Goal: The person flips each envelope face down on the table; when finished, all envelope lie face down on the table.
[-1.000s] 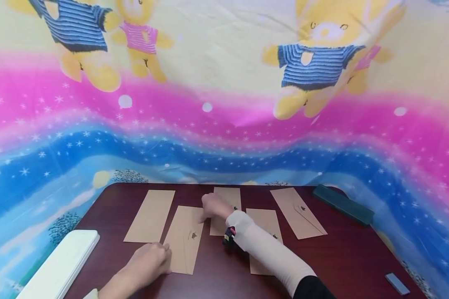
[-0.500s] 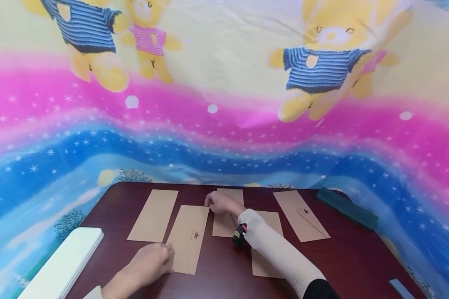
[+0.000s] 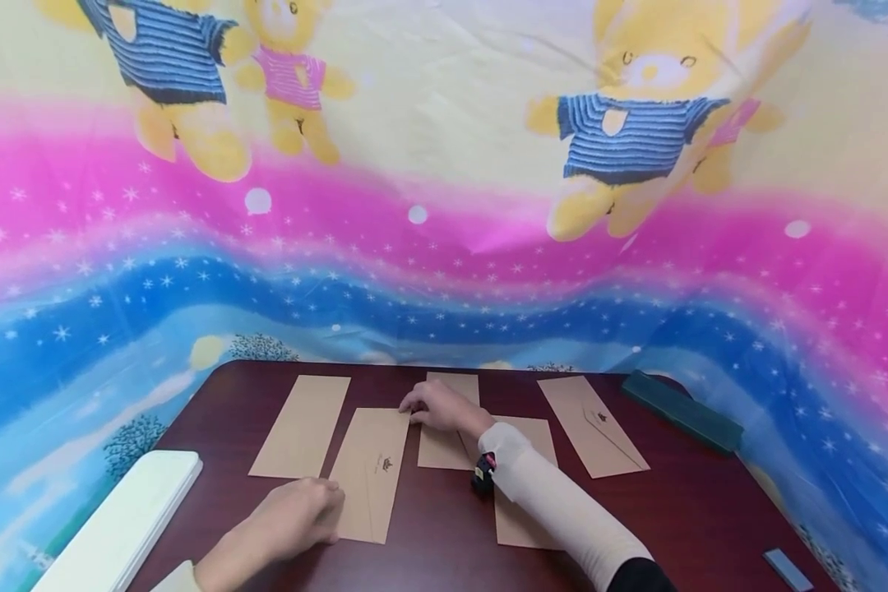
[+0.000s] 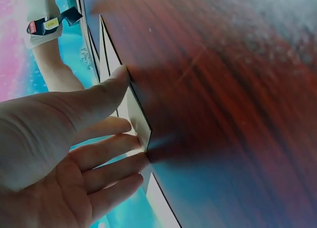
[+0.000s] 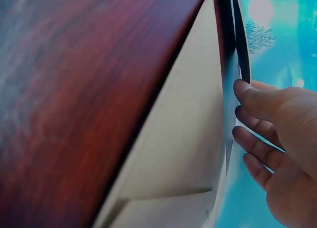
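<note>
Fingers loosely extended, a person's left hand (image 3: 292, 511) touches the near left corner of a crown-printed envelope (image 3: 366, 473) on the tabletop (image 3: 432, 534); the right hand (image 3: 444, 407), equally relaxed, touches its far right corner. A plain envelope (image 3: 301, 426) lies left of it.

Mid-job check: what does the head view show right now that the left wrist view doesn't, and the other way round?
Only the head view: the long green box, the small grey block near the right edge of the table, and the printed bears.

Only the left wrist view: the palm side of the left hand.

Both: that hand at the edge of the crown-printed envelope, the table, the patterned cloth, and the pale right sleeve with a black device at the wrist.
</note>
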A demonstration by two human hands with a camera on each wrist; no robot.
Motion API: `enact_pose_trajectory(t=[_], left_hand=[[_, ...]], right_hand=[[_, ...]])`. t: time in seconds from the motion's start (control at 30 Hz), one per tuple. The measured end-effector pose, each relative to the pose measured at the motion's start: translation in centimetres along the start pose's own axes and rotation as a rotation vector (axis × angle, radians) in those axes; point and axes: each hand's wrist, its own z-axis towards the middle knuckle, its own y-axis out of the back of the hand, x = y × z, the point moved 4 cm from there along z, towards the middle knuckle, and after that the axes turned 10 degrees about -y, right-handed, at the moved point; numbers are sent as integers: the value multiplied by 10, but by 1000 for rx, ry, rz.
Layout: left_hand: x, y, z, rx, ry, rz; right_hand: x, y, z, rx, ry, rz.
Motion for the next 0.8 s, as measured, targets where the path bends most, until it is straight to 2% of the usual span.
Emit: enact_pose_trajectory(t=[0.2, 0.43, 0.6, 0.8], left_hand=[[-1, 1, 4, 2, -30, 5], [-1, 0, 5, 73, -2, -44], [-3, 2, 7, 40, -25, -62], [-4, 1, 7, 21, -36, -96]], right_hand=[[-3, 3, -4, -37, 32, 34], [-5, 10, -5, -56, 75, 57], [-10, 16, -1, -59, 40, 94], [-13, 21, 0, -51, -12, 205]])
